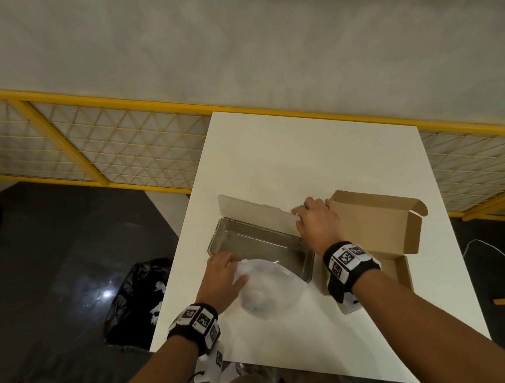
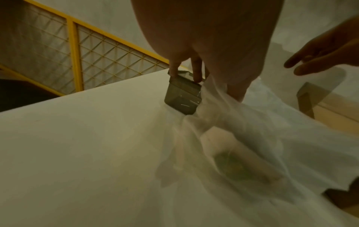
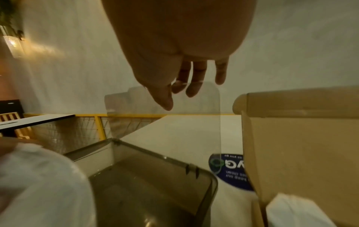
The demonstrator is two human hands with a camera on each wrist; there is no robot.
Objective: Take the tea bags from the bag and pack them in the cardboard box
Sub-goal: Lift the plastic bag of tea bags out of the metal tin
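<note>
The left hand (image 1: 220, 280) pinched the white plastic bag (image 1: 268, 290) on the table (image 1: 333, 160). The right hand (image 1: 317, 225), fingers spread, touched the clear lid (image 1: 256, 212) of a grey container (image 1: 249, 246). The open cardboard box (image 1: 377, 223) stood just beside the right hand.

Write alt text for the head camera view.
On a white table, the left hand grips a translucent plastic bag beside an open clear plastic container, while the right hand touches its raised lid. An open cardboard box stands at right.
</note>
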